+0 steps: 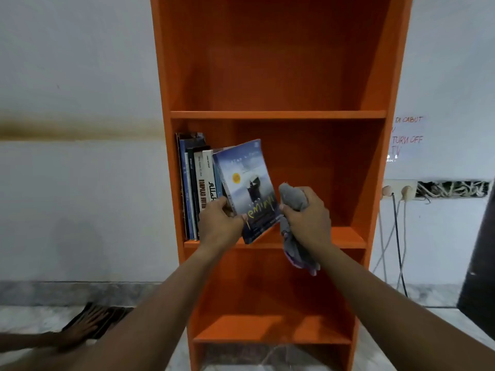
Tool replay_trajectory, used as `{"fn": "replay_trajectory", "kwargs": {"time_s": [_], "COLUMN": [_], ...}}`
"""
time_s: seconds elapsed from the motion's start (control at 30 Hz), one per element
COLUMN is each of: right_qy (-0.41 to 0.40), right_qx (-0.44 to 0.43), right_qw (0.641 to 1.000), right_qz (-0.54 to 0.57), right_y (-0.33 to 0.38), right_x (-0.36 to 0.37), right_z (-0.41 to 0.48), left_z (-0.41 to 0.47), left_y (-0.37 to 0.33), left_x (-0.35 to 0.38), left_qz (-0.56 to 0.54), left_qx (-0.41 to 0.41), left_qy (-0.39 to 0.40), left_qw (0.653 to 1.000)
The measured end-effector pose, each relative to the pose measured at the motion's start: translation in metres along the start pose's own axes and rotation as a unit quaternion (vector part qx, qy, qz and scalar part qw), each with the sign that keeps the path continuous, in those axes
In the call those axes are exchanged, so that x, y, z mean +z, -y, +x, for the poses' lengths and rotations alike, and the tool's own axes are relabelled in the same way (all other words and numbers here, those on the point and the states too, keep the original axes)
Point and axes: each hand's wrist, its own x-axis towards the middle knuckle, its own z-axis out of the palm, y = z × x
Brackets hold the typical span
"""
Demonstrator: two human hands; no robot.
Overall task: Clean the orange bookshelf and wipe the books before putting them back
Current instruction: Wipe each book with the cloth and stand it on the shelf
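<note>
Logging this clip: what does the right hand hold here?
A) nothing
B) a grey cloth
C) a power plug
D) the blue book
B: the right hand grips a bunched grey cloth, while the left hand holds the blue book in front of the orange bookshelf.

Upright books point(195, 188) fill the left end of the middle level of the bookshelf point(278, 115). Just right of them, the tilted blue book point(249, 183) in the left hand point(218, 219) and the cloth point(292, 196) in the right hand point(308, 214) block the front. Farther right that level is open, as are the levels above and below.
</note>
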Motion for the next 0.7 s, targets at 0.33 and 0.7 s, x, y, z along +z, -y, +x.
{"fn": "replay_trajectory", "kwargs": {"time_s": [0.33, 0.7], "right_qy": [0.109, 0.155], "right_qx": [0.012, 0.007], "right_qw": [0.993, 0.987], "right_qz": [-0.044, -0.040], "right_y": [-0.056, -0.051], "right_x": [0.102, 0.114], "right_z": [0.003, 0.005], "left_z": [0.027, 0.025], "left_y": [0.058, 0.069], "left_x": [0.040, 0.039], "left_qz": [0.085, 0.082], "left_qx": [0.010, -0.010], "left_qy": [-0.166, -0.171], "left_qw": [0.982, 0.982]}}
